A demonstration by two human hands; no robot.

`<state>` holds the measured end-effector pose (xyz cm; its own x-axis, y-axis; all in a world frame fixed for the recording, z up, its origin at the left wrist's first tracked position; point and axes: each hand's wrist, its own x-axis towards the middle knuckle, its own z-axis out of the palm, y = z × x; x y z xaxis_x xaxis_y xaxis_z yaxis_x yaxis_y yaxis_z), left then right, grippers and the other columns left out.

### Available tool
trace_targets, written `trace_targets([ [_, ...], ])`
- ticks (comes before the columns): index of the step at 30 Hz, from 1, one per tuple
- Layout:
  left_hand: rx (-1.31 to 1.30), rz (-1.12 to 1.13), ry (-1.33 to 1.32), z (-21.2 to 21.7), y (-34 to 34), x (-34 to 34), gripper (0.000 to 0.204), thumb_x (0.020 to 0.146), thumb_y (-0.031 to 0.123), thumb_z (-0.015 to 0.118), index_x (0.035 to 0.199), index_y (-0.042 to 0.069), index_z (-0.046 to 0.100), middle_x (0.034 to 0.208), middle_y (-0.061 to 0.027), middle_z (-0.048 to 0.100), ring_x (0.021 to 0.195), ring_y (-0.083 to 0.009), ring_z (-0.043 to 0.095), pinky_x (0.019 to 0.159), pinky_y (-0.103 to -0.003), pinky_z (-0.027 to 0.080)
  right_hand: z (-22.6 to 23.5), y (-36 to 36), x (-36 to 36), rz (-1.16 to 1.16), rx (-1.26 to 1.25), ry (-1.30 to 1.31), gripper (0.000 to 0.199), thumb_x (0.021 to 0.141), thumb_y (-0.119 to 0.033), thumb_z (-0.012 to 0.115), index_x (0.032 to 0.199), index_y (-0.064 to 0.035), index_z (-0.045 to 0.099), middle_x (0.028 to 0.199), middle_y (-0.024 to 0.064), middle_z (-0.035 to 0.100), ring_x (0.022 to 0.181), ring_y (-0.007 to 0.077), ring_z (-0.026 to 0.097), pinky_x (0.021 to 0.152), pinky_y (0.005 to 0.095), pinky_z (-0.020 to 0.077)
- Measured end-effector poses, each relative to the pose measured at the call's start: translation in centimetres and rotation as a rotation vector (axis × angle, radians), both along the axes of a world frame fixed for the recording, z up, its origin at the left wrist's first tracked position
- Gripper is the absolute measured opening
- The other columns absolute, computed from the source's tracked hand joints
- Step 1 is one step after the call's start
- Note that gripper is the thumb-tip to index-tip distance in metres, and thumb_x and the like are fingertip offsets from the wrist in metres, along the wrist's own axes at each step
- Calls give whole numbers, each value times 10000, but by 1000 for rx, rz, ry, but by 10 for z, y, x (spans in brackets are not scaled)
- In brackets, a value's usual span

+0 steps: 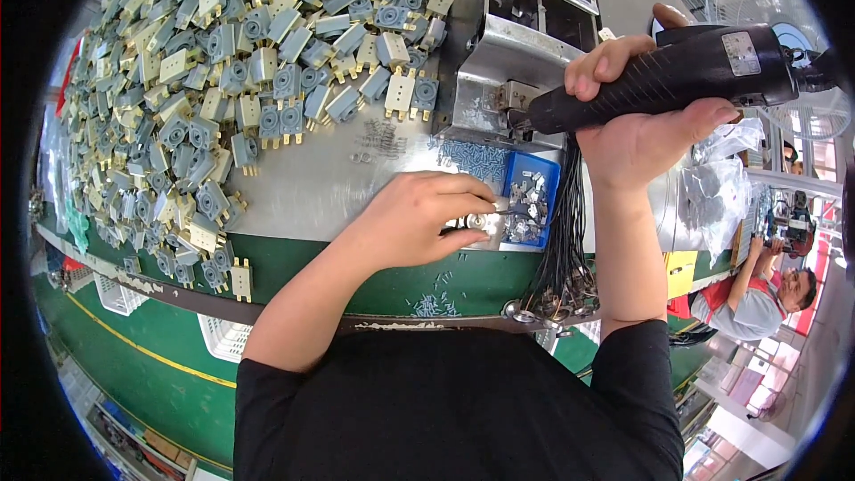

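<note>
My right hand (637, 138) is wrapped round a black electric screwdriver (663, 85), held nearly level. The tip of the screwdriver is at the front of a metal screw feeder (463, 93); whether it touches a screw there is too small to tell. Thumb and fingers of my left hand (405, 218) pinch a small shiny metal part (481, 222), largely covered by the fingers. Just right of that hand, a blue tray (554, 174) contains small metal pieces. Loose bluish screws (472, 158) lie between the feeder and my left hand.
A large heap of grey and cream plug-like housings (267, 62) spreads over the left of the metal table. Small springs (383, 138) lie near it. Black wires (570, 214) hang past the front edge. More screws (434, 305) rest on the green strip. Another person (753, 303) works at right.
</note>
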<state>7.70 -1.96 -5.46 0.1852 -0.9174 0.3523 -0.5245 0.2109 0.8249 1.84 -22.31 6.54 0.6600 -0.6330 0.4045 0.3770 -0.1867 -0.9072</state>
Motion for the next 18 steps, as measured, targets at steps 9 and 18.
trace_targets([
  [9,-23,2,22,-1,2,-1,314,791,153,856,1077,62,763,1156,-84,758,994,-294,744,847,-399,606,-8,12,-7,70,-31,77,1157,753,-1002,459,1391,-38,433,765,90,553,615,245,571,626,412,491],
  [18,-30,11,22,-2,3,0,310,815,194,850,1086,69,765,1139,-92,761,995,-303,739,847,-405,599,5,19,-9,19,-3,35,1245,722,-1022,436,1412,14,407,711,103,567,563,218,582,563,350,516],
])
